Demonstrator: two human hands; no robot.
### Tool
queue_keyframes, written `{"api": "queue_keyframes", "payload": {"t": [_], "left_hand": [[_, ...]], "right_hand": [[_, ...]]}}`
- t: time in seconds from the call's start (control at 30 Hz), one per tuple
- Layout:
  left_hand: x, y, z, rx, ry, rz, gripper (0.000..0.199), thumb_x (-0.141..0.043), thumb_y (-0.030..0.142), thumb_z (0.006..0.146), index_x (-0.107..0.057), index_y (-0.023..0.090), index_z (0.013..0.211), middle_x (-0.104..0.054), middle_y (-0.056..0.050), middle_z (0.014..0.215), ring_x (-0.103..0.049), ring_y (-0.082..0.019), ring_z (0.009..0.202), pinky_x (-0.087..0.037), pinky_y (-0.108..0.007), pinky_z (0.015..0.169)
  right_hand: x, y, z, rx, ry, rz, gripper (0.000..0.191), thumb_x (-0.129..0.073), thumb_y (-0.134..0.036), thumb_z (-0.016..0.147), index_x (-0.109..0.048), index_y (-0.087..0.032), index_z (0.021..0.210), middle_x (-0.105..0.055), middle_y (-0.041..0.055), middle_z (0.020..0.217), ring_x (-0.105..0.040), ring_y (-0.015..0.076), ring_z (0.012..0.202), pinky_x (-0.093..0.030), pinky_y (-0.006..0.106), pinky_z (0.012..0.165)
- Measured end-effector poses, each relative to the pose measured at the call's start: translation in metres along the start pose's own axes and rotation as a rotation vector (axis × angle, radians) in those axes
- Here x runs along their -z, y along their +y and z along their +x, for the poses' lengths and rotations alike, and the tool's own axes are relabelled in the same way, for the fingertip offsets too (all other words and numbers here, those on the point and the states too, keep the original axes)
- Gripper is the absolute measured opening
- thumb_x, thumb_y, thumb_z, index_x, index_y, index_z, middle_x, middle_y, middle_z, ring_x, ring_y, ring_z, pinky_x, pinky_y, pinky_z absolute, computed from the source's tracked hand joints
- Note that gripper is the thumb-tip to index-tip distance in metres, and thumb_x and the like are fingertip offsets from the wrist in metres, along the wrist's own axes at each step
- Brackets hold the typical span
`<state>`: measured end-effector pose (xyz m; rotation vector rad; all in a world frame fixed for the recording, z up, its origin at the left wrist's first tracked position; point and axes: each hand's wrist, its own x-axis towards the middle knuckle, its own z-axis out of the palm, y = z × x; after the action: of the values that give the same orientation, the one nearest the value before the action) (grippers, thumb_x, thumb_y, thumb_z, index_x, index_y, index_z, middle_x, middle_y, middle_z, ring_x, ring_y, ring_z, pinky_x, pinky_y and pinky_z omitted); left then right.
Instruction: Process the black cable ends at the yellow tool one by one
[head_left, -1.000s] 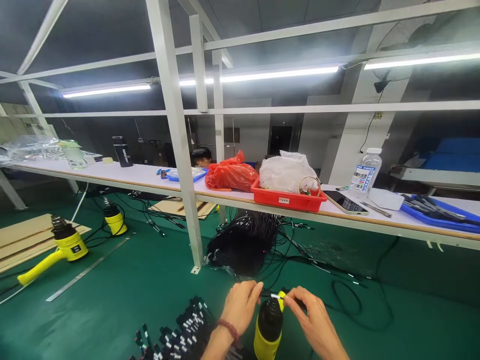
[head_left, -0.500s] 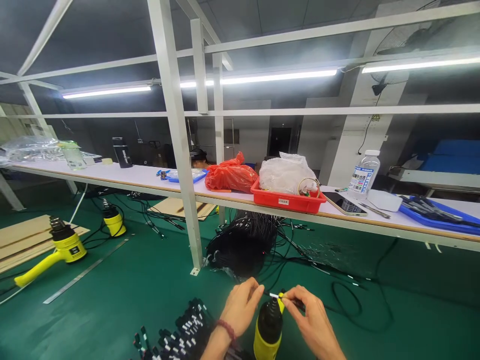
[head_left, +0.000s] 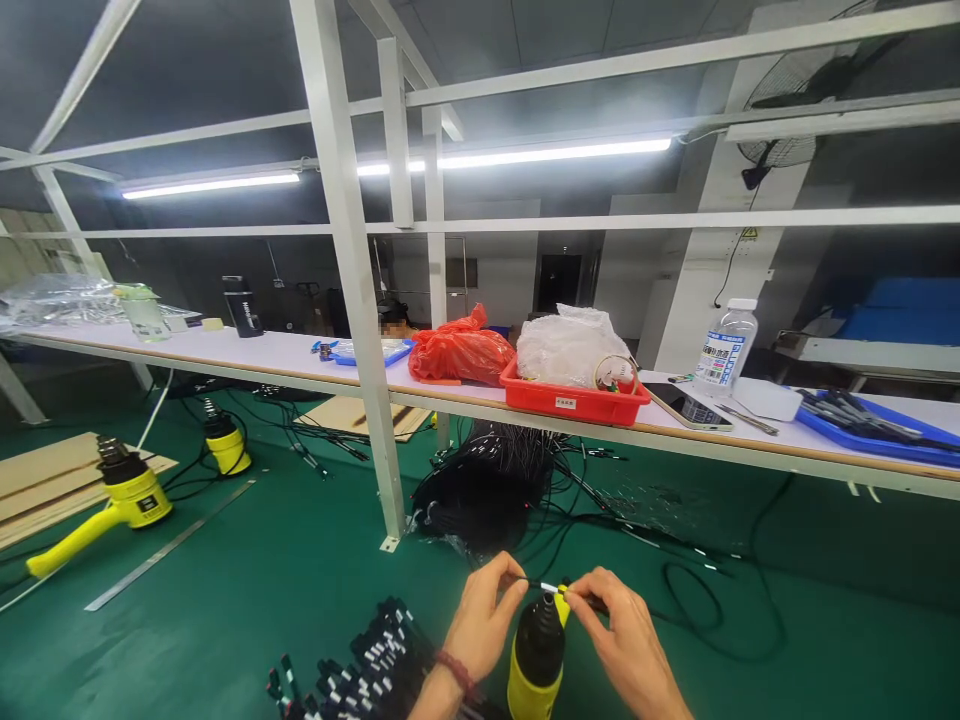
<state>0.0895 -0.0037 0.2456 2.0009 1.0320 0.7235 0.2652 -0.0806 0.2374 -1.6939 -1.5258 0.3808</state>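
1. At the bottom centre of the frame, the person's left hand (head_left: 484, 612) has thumb and forefinger drawn close together, pinching one part of a thin black cable (head_left: 664, 617). A dark red bracelet (head_left: 454, 670) circles the wrist.
2. Just right of it, the right hand (head_left: 628, 630) pinches the same cable between thumb and forefinger, the other fingers curled in.
3. In the gap between the hands, a short white sleeve (head_left: 550, 588) shows on the cable, which trails away toward the lower right of the frame.
4. A yellow and black heat gun (head_left: 535, 650) stands nozzle up between the wrists, its tip right by the sleeve; whether they touch cannot be told.
5. At the lower left of centre, a heap of cable ends (head_left: 367, 660), many with white bands, lies on the green tabletop (head_left: 225, 620).
6. Above the hands, a large black bundle of cables (head_left: 472, 500) sits under the white shelf (head_left: 296, 358).
7. On that shelf, right of centre, a red tray (head_left: 574, 408) holds a white plastic bag (head_left: 574, 345), with a red bag (head_left: 465, 348) beside it on the left and a phone (head_left: 688, 408) on the right.
8. At the left edge, another yellow heat gun (head_left: 139, 495) stands near wooden boards (head_left: 52, 485).
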Motion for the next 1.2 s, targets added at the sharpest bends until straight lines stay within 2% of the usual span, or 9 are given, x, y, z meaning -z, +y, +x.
{"api": "queue_keyframes", "payload": {"t": [0.13, 0.37, 0.47, 0.6, 0.67, 0.87, 0.93, 1.07, 1.2], "left_hand": [[0.001, 0.0, 0.001, -0.017, -0.002, -0.005, 0.024, -0.042, 0.039, 0.091, -0.056, 0.021, 0.086, -0.062, -0.001, 0.087, -0.053, -0.018, 0.083, -0.038, -0.026, 0.072], [-0.004, -0.002, 0.005, 0.06, -0.017, 0.12, 0.056, -0.025, 0.05, 0.096, -0.046, 0.019, 0.055, -0.049, 0.002, 0.054, -0.05, -0.016, 0.061, -0.033, -0.026, 0.064], [-0.004, -0.004, 0.005, 0.041, -0.022, 0.073, 0.047, -0.032, 0.047, 0.095, -0.051, 0.019, 0.062, -0.054, 0.001, 0.061, -0.051, -0.016, 0.064, -0.034, -0.025, 0.063], [-0.001, -0.004, 0.003, -0.02, -0.008, -0.011, 0.022, -0.046, 0.037, 0.089, -0.057, 0.019, 0.081, -0.06, 0.0, 0.079, -0.053, -0.016, 0.076, -0.036, -0.023, 0.068], [0.0, -0.002, 0.003, -0.031, -0.009, -0.016, 0.02, -0.047, 0.036, 0.088, -0.057, 0.019, 0.083, -0.06, 0.0, 0.081, -0.052, -0.016, 0.077, -0.036, -0.023, 0.067], [-0.003, -0.003, 0.006, 0.033, -0.021, 0.064, 0.052, -0.027, 0.048, 0.096, -0.044, 0.019, 0.056, -0.049, 0.002, 0.054, -0.047, -0.014, 0.058, -0.033, -0.025, 0.062], [-0.004, -0.005, 0.006, 0.037, -0.012, 0.067, 0.049, -0.03, 0.048, 0.095, -0.047, 0.019, 0.058, -0.052, 0.002, 0.058, -0.049, -0.015, 0.062, -0.034, -0.025, 0.062], [-0.004, -0.002, 0.002, -0.012, -0.002, 0.032, 0.028, -0.041, 0.041, 0.092, -0.057, 0.02, 0.08, -0.062, 0.0, 0.082, -0.054, -0.017, 0.082, -0.039, -0.026, 0.075], [0.0, -0.002, 0.004, -0.041, 0.019, 0.06, 0.024, -0.037, 0.037, 0.095, -0.056, 0.022, 0.093, -0.063, -0.001, 0.094, -0.056, -0.017, 0.093, -0.041, -0.028, 0.087]], "right_hand": [[-0.001, 0.001, 0.001, 0.007, -0.011, -0.004, 0.03, -0.041, -0.04, 0.094, -0.055, -0.021, 0.074, -0.058, 0.0019, 0.075, -0.056, 0.0184, 0.074, -0.04, 0.029, 0.07], [0.002, 0.001, 0.0, -0.02, -0.088, -0.066, 0.043, -0.035, -0.045, 0.096, -0.051, -0.021, 0.064, -0.055, 0.0006, 0.066, -0.052, 0.0179, 0.067, -0.034, 0.03, 0.067], [0.0, 0.003, 0.001, -0.025, -0.084, -0.052, 0.041, -0.035, -0.046, 0.095, -0.05, -0.021, 0.066, -0.054, 0.0005, 0.068, -0.051, 0.0176, 0.068, -0.034, 0.029, 0.066], [-0.003, 0.006, 0.002, -0.026, -0.072, -0.025, 0.034, -0.037, -0.043, 0.095, -0.049, -0.021, 0.072, -0.055, 0.0008, 0.074, -0.052, 0.0175, 0.073, -0.036, 0.028, 0.07], [-0.003, 0.007, 0.001, -0.027, -0.075, -0.02, 0.034, -0.036, -0.043, 0.095, -0.048, -0.021, 0.072, -0.053, 0.0005, 0.074, -0.052, 0.0174, 0.074, -0.036, 0.027, 0.07], [-0.001, 0.004, 0.0, -0.049, -0.095, -0.013, 0.046, -0.033, -0.05, 0.095, -0.047, -0.021, 0.062, -0.048, -0.0021, 0.061, -0.047, 0.015, 0.062, -0.032, 0.027, 0.062], [-0.001, 0.003, -0.001, -0.058, -0.082, -0.003, 0.046, -0.034, -0.051, 0.094, -0.047, -0.021, 0.062, -0.048, -0.0024, 0.06, -0.045, 0.0142, 0.059, -0.031, 0.026, 0.059], [-0.004, 0.005, -0.003, -0.081, -0.033, 0.03, 0.045, -0.037, -0.056, 0.091, -0.052, -0.021, 0.067, -0.053, -0.0016, 0.064, -0.047, 0.0143, 0.06, -0.033, 0.024, 0.056], [-0.001, 0.03, -0.004, -0.237, 0.118, 0.022, 0.05, -0.034, -0.063, 0.087, -0.058, -0.022, 0.074, -0.059, 0.0004, 0.065, -0.052, 0.017, 0.059, -0.039, 0.025, 0.055]]}}
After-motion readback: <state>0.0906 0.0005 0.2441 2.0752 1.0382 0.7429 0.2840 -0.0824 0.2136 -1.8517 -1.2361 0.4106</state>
